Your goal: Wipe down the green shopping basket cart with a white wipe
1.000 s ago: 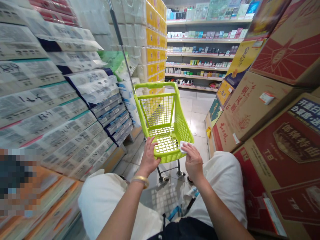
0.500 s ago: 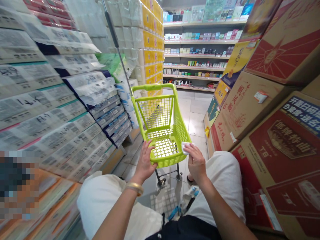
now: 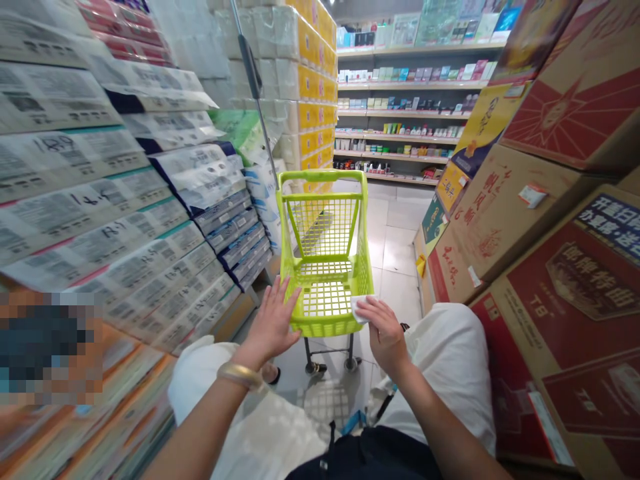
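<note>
A small lime-green plastic shopping cart (image 3: 325,247) stands on the tiled floor in front of my knees, its basket bare inside. My left hand (image 3: 273,323) rests on the cart's near left corner with fingers spread. My right hand (image 3: 383,330) presses a white wipe (image 3: 359,307) against the near right rim, fingers closed on it. A gold bangle (image 3: 239,375) sits on my left wrist. I am crouched, with white trousers showing on both knees.
Stacked tissue packs (image 3: 125,220) fill the left side of the narrow aisle. Cardboard cartons (image 3: 545,220) are piled on the right. A grey pole (image 3: 253,73) leans behind the cart. Shelves of small goods (image 3: 405,107) stand at the far end.
The cart has swung so it faces straighter away from me. My right hand has slid the wipe leftward along the near rim. My left hand has shifted lower on the corner.
</note>
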The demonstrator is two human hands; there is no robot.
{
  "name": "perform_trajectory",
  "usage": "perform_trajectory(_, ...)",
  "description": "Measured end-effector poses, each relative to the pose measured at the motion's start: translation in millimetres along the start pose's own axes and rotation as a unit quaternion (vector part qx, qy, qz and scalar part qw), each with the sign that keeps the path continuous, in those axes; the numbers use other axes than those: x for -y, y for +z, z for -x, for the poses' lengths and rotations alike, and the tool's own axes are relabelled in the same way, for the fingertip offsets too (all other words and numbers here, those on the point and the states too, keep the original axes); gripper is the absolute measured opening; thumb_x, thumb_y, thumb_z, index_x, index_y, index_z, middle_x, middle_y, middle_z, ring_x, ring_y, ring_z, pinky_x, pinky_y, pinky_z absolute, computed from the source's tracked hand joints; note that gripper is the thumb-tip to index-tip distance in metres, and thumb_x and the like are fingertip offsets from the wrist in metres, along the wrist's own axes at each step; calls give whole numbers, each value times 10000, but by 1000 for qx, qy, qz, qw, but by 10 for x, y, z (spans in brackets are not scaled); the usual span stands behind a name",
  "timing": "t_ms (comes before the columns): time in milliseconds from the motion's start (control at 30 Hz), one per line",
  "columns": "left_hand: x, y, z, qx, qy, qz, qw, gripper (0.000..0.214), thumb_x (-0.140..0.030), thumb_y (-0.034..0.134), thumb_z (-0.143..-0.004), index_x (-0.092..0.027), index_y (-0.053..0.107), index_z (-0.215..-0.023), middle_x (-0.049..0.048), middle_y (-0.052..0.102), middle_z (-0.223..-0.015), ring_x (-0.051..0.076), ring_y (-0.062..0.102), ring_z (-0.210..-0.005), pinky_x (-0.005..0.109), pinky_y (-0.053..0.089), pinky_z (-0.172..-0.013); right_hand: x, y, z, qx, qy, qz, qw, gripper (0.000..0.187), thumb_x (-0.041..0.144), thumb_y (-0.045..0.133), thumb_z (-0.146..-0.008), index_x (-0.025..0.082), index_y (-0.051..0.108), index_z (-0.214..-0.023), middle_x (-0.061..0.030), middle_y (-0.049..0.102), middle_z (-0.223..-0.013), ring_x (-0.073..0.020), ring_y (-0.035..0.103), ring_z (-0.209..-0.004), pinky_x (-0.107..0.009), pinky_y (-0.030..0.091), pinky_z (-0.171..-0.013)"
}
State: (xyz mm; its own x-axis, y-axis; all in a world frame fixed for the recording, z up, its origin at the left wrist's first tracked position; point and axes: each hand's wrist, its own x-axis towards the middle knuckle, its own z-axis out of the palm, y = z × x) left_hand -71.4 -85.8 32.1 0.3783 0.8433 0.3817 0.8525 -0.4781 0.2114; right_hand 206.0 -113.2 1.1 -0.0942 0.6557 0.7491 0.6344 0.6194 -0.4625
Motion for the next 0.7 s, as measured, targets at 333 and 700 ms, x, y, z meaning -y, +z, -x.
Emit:
perform_trajectory(333, -1072, 139, -444, 103, -30, -36, 994, 284, -209, 674, -685, -181, 693, -967, 153, 676, -1146, 318, 592, -1160, 504, 395, -1078, 180, 19, 20, 37, -12, -57, 998, 372, 85, 429, -914, 273, 709, -1072, -45, 745, -1126, -194, 653, -1161, -448, 498, -1043)
perform_trajectory(700, -1087, 117, -367, 184, -97, -51, 977, 304, -446, 584, -808, -185, 733, -858, 129, 747, -881, 274, 697, -853, 351, 498, -743, 73, 22, 9, 20, -23, -29, 999, 375, 90, 437, -923, 276, 707, -1103, -42, 725, -1178, -194, 628, -1203, -449, 483, -1058)
